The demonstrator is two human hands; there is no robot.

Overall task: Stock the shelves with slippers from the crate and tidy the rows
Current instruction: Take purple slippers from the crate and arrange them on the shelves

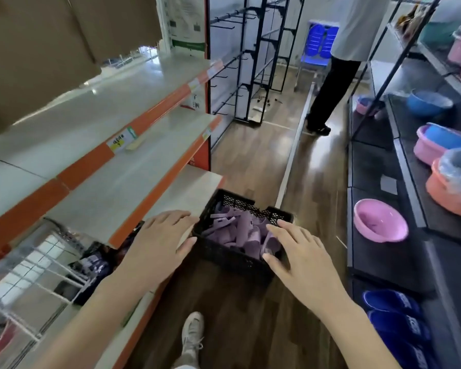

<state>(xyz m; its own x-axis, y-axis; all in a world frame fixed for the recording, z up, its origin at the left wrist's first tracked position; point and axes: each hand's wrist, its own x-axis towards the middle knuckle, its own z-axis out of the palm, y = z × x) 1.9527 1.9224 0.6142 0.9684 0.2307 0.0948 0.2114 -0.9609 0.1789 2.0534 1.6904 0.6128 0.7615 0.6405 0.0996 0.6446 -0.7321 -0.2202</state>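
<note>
A black plastic crate (232, 258) stands on the wooden floor in the aisle, filled with several purple slippers (244, 230). My left hand (160, 241) hovers at the crate's left rim, fingers spread, thumb near the corner. My right hand (301, 257) is spread over the crate's right side, fingertips just above the slippers. Neither hand holds anything. White shelves with orange edges (99, 158) run along the left. Dark blue slippers (394, 312) lie on the low black shelf at the bottom right.
A person in a white top and black trousers (330, 83) stands further down the aisle. Black racks on the right hold pink, blue and orange basins (379, 221). A white wire basket (35, 275) sits at lower left. My shoe (192, 334) is on the floor.
</note>
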